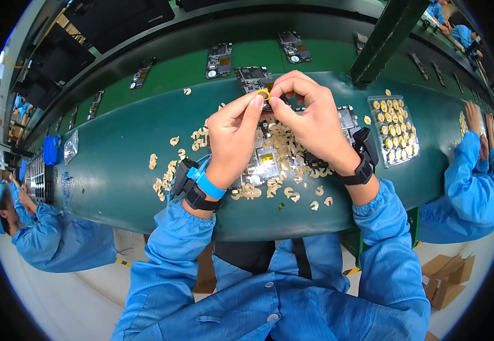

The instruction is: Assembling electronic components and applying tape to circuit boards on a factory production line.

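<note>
My left hand (231, 136) pinches a small round yellow-rimmed piece (266, 92) between thumb and fingers. Close against it, the fingertips of my right hand (313, 113) are closed on the piece's other side. Below both hands, a loose heap of pale, C-shaped flat pieces (281, 139) lies over several circuit boards (265, 165). More of these pieces are scattered to the left and toward the table's front edge. A clear plastic tray (392, 162) to the right holds rows of round yellow-rimmed parts.
Several circuit boards (219, 61) lie along the green strip behind the green table (116, 170). A dark green post (388, 42) rises at the back right. Co-workers in blue sit at left (59, 236) and right (465, 182). An open cardboard box (448, 278) stands on the floor.
</note>
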Demonstrator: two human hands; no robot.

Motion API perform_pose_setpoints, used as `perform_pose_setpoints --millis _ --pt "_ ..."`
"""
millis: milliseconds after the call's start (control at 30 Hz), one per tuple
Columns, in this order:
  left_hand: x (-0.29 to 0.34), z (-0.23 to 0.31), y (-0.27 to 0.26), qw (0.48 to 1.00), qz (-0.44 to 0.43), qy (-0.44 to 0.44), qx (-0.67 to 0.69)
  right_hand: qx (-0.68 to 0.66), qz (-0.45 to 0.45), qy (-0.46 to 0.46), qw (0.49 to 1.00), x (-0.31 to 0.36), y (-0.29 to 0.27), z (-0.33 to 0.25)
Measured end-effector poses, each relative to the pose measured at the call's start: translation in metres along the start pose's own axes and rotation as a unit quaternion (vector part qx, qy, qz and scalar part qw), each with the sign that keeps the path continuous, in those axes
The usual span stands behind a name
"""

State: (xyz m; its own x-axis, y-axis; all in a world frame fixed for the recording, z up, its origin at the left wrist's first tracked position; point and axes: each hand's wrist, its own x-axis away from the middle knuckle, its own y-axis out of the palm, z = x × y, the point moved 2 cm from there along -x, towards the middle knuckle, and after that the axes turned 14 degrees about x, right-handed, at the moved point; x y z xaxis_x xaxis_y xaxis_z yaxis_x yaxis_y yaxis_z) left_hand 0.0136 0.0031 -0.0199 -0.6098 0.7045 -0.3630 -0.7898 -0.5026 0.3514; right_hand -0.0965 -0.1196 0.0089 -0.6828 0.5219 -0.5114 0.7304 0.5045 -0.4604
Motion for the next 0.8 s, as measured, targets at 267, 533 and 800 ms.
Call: perform_pose_setpoints --millis 267,533,800 --pt "-0.003 0.006 -0.007 0.973 0.029 0.153 -0.172 0.065 0.006 -0.024 0.998 -0.002 -0.006 -0.002" --pt "0.001 0.01 -0.004 0.953 -0.04 0.137 -0.267 0.02 -0.02 -0.064 0.998 -0.002 -0.004 -0.004" --pt "0.0 0.007 -0.005 0.997 -0.02 0.046 -0.051 -0.015 -0.046 -0.043 0.998 -0.003 -0.01 -0.008"
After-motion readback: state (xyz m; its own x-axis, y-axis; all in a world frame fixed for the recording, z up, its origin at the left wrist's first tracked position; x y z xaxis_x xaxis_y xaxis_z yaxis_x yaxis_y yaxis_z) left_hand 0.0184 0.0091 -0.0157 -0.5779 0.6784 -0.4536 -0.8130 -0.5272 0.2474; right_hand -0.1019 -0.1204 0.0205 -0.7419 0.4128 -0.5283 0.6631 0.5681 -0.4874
